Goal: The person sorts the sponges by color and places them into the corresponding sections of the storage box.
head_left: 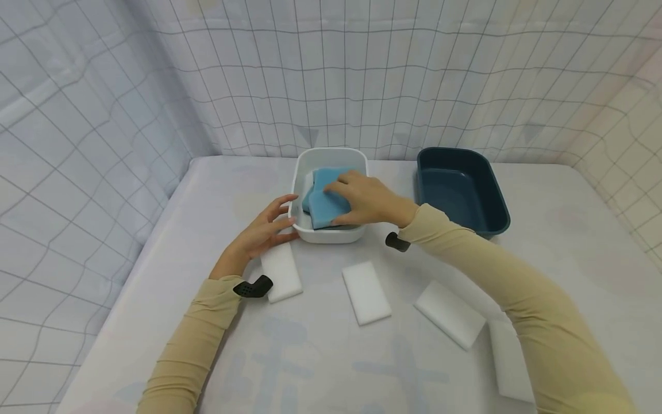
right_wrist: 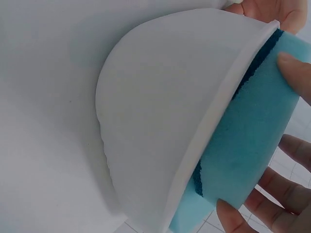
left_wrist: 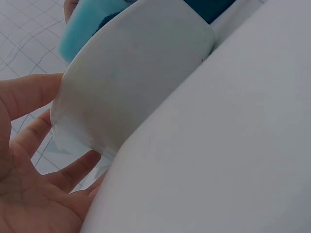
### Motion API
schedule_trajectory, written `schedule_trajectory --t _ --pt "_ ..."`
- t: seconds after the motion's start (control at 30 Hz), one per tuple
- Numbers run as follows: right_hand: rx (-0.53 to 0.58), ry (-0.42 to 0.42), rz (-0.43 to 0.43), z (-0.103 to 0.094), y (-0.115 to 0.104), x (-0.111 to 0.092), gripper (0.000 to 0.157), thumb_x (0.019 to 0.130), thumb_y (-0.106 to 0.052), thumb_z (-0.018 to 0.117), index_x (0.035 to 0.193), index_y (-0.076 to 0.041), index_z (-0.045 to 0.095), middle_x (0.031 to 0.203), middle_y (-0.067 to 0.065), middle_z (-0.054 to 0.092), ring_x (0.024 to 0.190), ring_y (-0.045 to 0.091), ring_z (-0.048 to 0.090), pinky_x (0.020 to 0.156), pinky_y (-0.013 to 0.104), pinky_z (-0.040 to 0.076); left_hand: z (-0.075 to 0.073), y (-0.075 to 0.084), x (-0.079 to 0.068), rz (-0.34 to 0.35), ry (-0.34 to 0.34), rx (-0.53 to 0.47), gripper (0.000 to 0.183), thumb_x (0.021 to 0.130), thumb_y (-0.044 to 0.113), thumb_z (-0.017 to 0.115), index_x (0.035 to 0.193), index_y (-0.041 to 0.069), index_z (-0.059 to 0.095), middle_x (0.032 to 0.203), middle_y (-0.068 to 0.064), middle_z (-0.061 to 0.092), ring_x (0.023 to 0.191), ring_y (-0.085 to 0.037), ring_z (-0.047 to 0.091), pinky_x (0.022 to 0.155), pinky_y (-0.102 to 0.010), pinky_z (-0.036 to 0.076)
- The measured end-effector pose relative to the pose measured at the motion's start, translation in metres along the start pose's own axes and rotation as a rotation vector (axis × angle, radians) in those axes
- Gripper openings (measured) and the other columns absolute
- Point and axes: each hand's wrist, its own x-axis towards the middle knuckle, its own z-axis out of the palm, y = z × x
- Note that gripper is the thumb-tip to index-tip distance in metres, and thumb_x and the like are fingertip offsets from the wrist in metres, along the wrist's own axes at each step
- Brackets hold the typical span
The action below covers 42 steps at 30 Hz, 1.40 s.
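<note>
White box: upright on the table, toward its far edge.
Upper blue sponge: in the white box, pale foam side uppermost, dark scouring layer below; the right wrist view shows it standing proud of the rim.
Second blue sponge: partly visible beneath the upper one. How many pieces lie under the grip cannot be confirmed, as the hand and the upper sponge cover them.
Right hand: pinching the upper blue sponge, thumb at one edge and fingers along the opposite one.
Left hand: fingers spread, tips touching the white box at its left rim and wall; nothing carried.
White pads: four, flat on the table on the near side; one lies just beside the left hand, another is partly covered by the right forearm.
Dark blue box: to the right of the white box, well apart from it.
Grip, assessed: a light, even pinch should serve; foam of this kind probably yields, and squeezing hard may skew it across the piece beneath.
Alignment, assessed: squaring the sponge to the long walls before pressing or releasing would limit snagging of the scouring layer on the rim.
Bracing, assessed: left fingertips are well placed against sliding; inward pressure should stay slight, lest the box tip.
</note>
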Motion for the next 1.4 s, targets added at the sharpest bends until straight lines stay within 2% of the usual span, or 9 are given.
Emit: schedule_trajectory --t 0.2,0.4,0.5,0.7,1.1,1.4 --pt "-0.028 0.045 0.013 0.011 0.001 -0.001 0.067 0.073 -0.048 0.075 0.125 -0.013 0.054 0.113 0.012 0.056 0.101 0.026 0.049 0.08 0.038 0.054 0.0 -0.002 0.001 -0.008 0.005 -0.001 0.052 0.098 0.012 0.046 0.144 0.029 0.027 0.154 -0.01 0.011 0.135 -0.033 0.03 0.1 -0.035 0.049" --pt "-0.042 0.1 -0.038 0.017 0.002 -0.004 0.068 0.071 -0.049 0.076 0.123 -0.011 0.055 0.109 0.013 0.056 0.094 0.026 0.049 0.079 0.036 0.051 0.0 -0.003 0.0 0.0 0.011 -0.002 0.052 0.098 0.012 0.047 0.143 0.03 0.028 0.154 -0.011 0.011 0.135 -0.034 0.031 0.097 -0.032 0.051" --pt "-0.016 0.102 -0.053 0.017 0.002 -0.006 0.064 0.073 -0.045 0.075 0.123 -0.011 0.055 0.108 0.012 0.056 0.093 0.025 0.049 0.078 0.035 0.051 0.0 -0.003 0.0 -0.003 0.013 0.0 0.054 0.098 0.012 0.047 0.144 0.028 0.026 0.153 -0.01 0.012 0.134 -0.033 0.032 0.097 -0.033 0.05" --pt "0.017 0.074 -0.063 0.019 0.003 -0.014 0.055 0.08 -0.038 0.072 0.123 -0.009 0.055 0.112 0.011 0.058 0.1 0.024 0.055 0.086 0.035 0.052 0.001 -0.002 0.0 -0.011 0.014 0.001 0.053 0.098 0.011 0.046 0.144 0.027 0.026 0.152 -0.01 0.015 0.133 -0.031 0.033 0.099 -0.035 0.049" --pt "0.027 0.153 -0.072 0.013 0.006 -0.019 0.048 0.081 -0.032 0.072 0.12 -0.008 0.057 0.112 0.011 0.059 0.101 0.025 0.056 0.084 0.039 0.051 0.0 -0.001 0.002 -0.012 0.008 0.015 0.054 0.098 0.012 0.047 0.144 0.03 0.026 0.153 -0.008 0.014 0.132 -0.031 0.034 0.103 -0.04 0.045" --pt "0.021 0.168 -0.055 0.013 0.009 -0.024 0.047 0.082 -0.032 0.072 0.12 -0.008 0.058 0.113 0.012 0.059 0.099 0.025 0.056 0.081 0.037 0.051 -0.001 0.0 0.001 -0.008 0.0 0.005 0.054 0.098 0.011 0.047 0.144 0.028 0.025 0.152 -0.008 0.015 0.13 -0.029 0.035 0.099 -0.033 0.049"
